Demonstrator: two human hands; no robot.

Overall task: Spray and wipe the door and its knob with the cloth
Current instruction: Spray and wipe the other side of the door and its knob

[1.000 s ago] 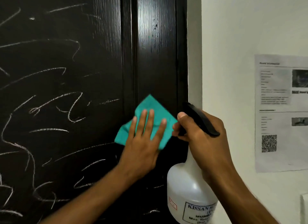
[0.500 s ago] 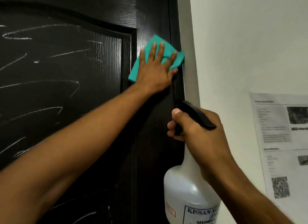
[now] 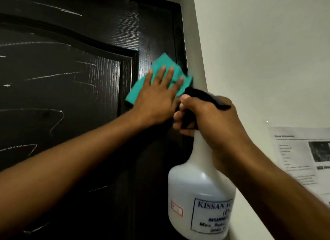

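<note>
Nearest, low and right of centre, hangs a white translucent spray bottle (image 3: 200, 200) with a printed label; only part of the wording is legible. Its black trigger head (image 3: 205, 96) is gripped by the right hand (image 3: 210, 118), fingers curled round the neck and trigger, thumb on top. The bottle is held upright, just in front of the right edge of the door.

Just beyond and to the left, the left hand (image 3: 157, 100) lies flat, fingers straight and spread, pressing a teal cloth (image 3: 160, 66) against the door (image 3: 71, 96). The cloth sits on the vertical strip at the door's right edge, beside the recessed panel, its right corner reaching the frame. The two hands are very close; whether they touch cannot be told.

The door is dark, wood-grained, and carries many white chalk-like scribbles (image 3: 53, 75) across the panel to the left. The knob is out of view.

To the right stands a white wall (image 3: 259, 52), with a printed paper notice (image 3: 307, 154) fixed to it at the right edge.
</note>
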